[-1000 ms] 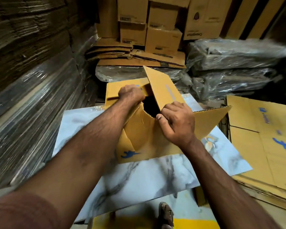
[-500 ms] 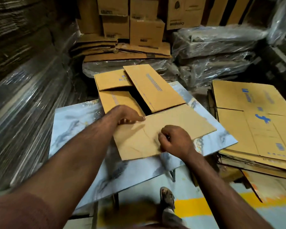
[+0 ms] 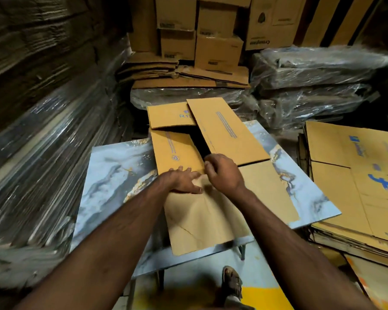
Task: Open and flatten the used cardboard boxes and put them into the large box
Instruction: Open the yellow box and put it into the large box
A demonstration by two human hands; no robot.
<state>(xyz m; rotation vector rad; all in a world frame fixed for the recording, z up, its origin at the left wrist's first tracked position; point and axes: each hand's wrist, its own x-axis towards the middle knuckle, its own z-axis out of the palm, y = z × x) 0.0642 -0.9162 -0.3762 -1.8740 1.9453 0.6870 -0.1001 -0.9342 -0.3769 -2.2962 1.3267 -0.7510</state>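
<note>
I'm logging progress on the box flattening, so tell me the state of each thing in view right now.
Cardboard box: collapsed flat on the marble-patterned table, far flaps splayed open.
Left hand: fingers straight, pressing the box.
Right hand: fingers curled at a flap edge; grip unclear.
Stack of flattened boxes: lying flat, at right.
Boxes at back: assembled, stacked.

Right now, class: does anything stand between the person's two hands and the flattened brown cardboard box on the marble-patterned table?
Nothing visible: the left hand and right hand already rest directly on the flattened brown cardboard box.

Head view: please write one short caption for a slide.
Both hands press a flattened box on a marble-patterned table.
</note>
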